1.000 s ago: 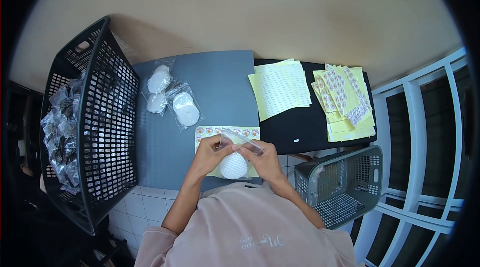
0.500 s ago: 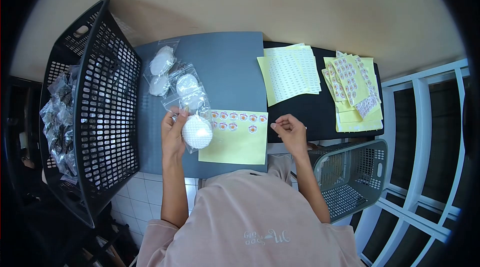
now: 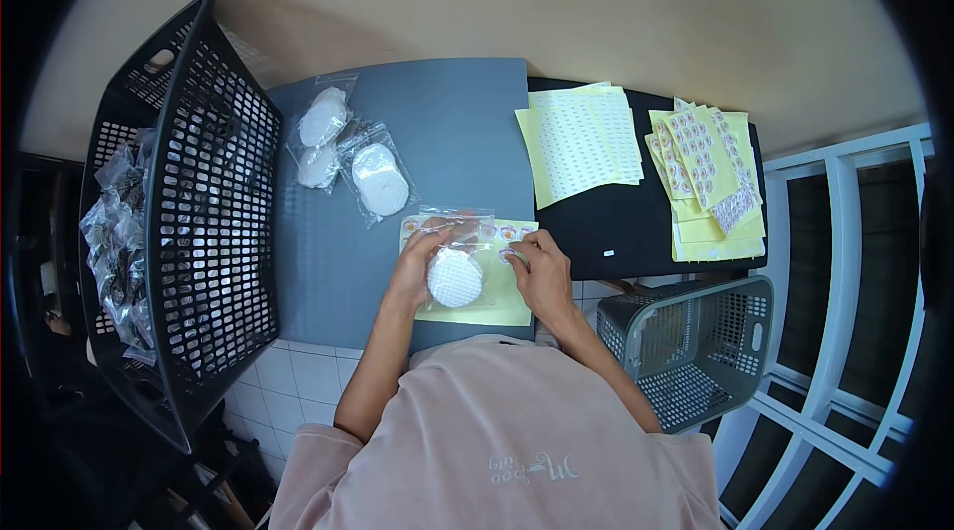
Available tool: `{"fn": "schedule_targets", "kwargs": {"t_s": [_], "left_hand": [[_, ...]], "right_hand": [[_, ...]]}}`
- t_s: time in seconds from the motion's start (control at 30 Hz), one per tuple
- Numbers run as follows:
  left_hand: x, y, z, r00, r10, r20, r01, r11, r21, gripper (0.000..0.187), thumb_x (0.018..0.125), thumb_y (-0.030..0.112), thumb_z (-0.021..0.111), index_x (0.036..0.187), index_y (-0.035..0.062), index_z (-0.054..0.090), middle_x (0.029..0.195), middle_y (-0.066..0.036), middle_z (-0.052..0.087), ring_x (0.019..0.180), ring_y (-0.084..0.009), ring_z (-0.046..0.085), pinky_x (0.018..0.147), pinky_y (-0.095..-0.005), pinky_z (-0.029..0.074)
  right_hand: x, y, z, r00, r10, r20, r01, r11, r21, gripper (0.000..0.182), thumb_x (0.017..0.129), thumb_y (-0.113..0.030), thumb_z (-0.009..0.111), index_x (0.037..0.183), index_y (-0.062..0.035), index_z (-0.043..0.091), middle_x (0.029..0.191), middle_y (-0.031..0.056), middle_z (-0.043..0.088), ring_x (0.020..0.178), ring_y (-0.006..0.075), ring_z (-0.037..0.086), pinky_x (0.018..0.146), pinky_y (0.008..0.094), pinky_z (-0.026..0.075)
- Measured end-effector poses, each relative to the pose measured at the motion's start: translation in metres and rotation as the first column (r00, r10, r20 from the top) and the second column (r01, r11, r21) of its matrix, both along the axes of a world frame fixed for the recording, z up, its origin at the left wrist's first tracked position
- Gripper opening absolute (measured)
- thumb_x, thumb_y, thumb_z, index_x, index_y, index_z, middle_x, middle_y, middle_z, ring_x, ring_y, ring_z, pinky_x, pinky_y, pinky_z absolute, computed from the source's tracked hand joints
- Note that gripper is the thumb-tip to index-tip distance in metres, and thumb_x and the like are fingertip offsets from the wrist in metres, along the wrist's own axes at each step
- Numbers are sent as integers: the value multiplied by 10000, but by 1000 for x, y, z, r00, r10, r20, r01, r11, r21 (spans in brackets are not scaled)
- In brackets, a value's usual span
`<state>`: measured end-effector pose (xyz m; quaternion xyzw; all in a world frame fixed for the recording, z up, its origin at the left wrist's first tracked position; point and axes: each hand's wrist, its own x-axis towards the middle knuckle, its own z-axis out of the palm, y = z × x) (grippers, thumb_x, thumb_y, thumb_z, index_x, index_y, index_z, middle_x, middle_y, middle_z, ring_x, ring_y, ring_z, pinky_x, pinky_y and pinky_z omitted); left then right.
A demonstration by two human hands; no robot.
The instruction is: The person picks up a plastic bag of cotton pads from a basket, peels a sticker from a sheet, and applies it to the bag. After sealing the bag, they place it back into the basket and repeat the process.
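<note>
A clear bag with white round pads (image 3: 454, 279) lies over the yellow sticker sheet (image 3: 505, 307) at the table's front edge. My left hand (image 3: 419, 254) holds this bag by its upper left part, fingers partly behind the plastic. At the sheet's right side, my right hand (image 3: 542, 272) has thumb and forefinger pressed together at a round sticker (image 3: 509, 256); whether the sticker is lifted off cannot be made out. Further back left on the grey table (image 3: 447, 133) lie a bag of pads (image 3: 380, 179) and more bagged pads (image 3: 323, 120).
A tall dark basket (image 3: 214, 202) with filled clear bags (image 3: 121, 232) stands at the left. White label sheets (image 3: 581, 143) and round-sticker sheets (image 3: 701, 157) lie on the black surface at right. Below them is a grey-green basket (image 3: 686, 351).
My left hand has brought the bag of pads rightward onto the yellow sheet. My right hand has moved left, from beside the sheet to the stickers at its right side.
</note>
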<state>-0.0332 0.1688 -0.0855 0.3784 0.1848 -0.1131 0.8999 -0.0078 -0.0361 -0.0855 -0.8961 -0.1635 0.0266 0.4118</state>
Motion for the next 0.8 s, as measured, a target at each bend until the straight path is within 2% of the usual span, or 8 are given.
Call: {"fn": "schedule_targets", "kwargs": {"t_s": [0.1,0.17,0.23,0.27,0.43,0.53,0.7,0.8], "left_hand": [[0,-1,-11,999,-12,-49,11,1000,-24,429,919,157,476,1286,-66,472,1262,-218,567,1094,-276,605,920,-376,517],[0,-2,-7,997,-14,-81,10,999,-47,420,918,152,474,1281,-61,474,1273,-215,560,1097,-270,603,913,-371,521],[1,-4,-1,996,6,-87,-12,997,-71,208,924,122,480,1075,-3,551,1268,-190,570,1087,-235,609,870,-339,536],[0,-5,-2,996,8,-88,-14,997,-71,208,924,122,480,1075,-3,551,1268,-190,570,1087,-235,609,870,-339,536],[1,-13,8,993,85,-80,-90,995,-54,282,913,107,477,1155,-24,538,1209,-186,607,1021,-217,629,852,-327,539],[0,-13,3,995,69,-70,-70,997,-16,332,911,117,472,1201,-36,526,1179,-175,622,1006,-207,631,854,-333,533],[-1,-15,-3,995,61,-74,-61,998,8,337,908,126,472,1201,-27,533,1160,-169,629,989,-211,632,856,-340,530],[0,-15,-3,995,78,-65,-76,997,27,324,905,121,475,1190,-19,540,1148,-164,633,982,-213,634,852,-340,532]], "right_hand": [[4,2,-3,998,-2,-58,3,1000,23,130,784,-28,704,893,37,679,894,140,599,595,265,617,565,362,487],[5,4,1,999,44,20,-44,999,-24,80,799,-7,664,856,43,639,890,148,594,668,328,626,594,394,497],[3,4,2,998,64,-11,-64,997,-47,63,809,5,638,858,39,621,889,151,593,703,347,623,608,405,499],[3,4,3,996,83,-40,-85,994,-70,47,818,17,613,861,35,603,888,153,592,737,365,620,622,415,501],[-2,-5,9,987,158,-24,-159,986,-43,51,830,23,587,879,29,572,886,152,586,755,359,618,640,418,502],[-6,-9,11,982,189,0,-189,982,-27,59,830,23,586,882,27,558,908,151,578,759,359,613,654,418,503],[-6,-23,21,961,276,-27,-276,961,14,61,832,28,580,882,25,546,1001,154,554,776,370,598,675,415,499],[-6,-36,33,953,292,-79,-293,956,1,42,854,15,568,879,37,543,1051,150,534,771,331,603,679,391,499]]}}
